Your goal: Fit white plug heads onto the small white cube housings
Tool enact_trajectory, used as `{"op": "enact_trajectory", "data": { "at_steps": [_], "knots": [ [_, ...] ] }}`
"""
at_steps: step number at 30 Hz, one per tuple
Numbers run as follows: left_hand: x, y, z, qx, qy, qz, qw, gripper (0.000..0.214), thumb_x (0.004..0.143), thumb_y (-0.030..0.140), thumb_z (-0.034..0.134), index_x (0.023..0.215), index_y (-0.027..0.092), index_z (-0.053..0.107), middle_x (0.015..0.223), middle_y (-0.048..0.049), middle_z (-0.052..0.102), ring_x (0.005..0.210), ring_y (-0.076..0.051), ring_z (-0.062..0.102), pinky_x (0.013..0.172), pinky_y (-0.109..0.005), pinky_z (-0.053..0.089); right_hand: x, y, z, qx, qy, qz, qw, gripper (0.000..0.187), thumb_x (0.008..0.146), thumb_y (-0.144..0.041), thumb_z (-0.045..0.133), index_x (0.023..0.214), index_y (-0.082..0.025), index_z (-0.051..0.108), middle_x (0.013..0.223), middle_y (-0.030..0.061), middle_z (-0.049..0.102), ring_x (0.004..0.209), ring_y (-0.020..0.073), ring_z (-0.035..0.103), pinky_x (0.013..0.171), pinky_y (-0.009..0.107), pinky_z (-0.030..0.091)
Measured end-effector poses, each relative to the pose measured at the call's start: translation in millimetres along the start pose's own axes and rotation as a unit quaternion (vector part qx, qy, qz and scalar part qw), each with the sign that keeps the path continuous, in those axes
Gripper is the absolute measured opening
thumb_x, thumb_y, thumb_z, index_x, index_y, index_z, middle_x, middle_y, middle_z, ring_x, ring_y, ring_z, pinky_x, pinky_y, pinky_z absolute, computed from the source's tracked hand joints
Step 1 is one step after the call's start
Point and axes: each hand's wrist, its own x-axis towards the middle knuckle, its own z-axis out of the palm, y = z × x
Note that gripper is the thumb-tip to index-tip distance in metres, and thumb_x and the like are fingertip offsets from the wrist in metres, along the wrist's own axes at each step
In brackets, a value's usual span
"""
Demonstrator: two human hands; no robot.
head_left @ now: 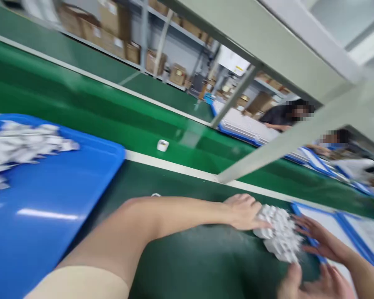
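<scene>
My left hand (244,212) reaches across the dark green table to a pile of small white pieces (279,232). It touches the pile's left edge, thumb stretched along the near side and fingers bent at the far side. Blur hides the exact kind of piece. Below the pile, at the bottom edge of view, is what looks like my right hand (316,286), fingers spread, holding nothing and partly cut off. Another hand (322,238), apparently a co-worker's, comes in from the right with its fingertips near the pile's right side.
A blue tray (90,166) with many white pieces (21,145) stands at left. One white piece (163,145) lies on the green strip beyond the table edge. A pale slanting post (268,149) rises ahead. White panels with blue rims (345,232) lie at right. People work beyond.
</scene>
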Motion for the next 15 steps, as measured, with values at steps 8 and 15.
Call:
{"op": "enact_trajectory", "data": {
  "at_steps": [8,15],
  "knots": [
    [-148.7,-39.3,-191.1,0.249,0.016,-0.184,0.951,0.011,0.087,0.018,0.068,0.077,0.021,0.07,0.101,-0.0128,0.077,0.105,-0.031,0.072,0.097,-0.041,0.052,48.5,-134.2,132.6,0.228,-0.269,-0.198,0.914,0.046,0.098,-0.059,0.058,0.132,-0.028,0.062,0.11,0.0126,0.065,0.098,0.0333,0.067,0.087,0.053,0.057],
    [-304.9,19.1,-206.6,0.242,0.091,-0.38,0.888,0.019,0.09,0.043,0.068,0.095,0.027,0.076,0.1,-0.0109,0.076,0.093,-0.031,0.074,0.086,-0.038,0.055,40.6,-194.8,309.5,0.249,-0.466,-0.162,0.833,0.094,0.083,-0.091,0.048,0.138,-0.016,0.061,0.115,0.0172,0.053,0.102,0.0333,0.061,0.101,0.055,0.05]
  ]
}}
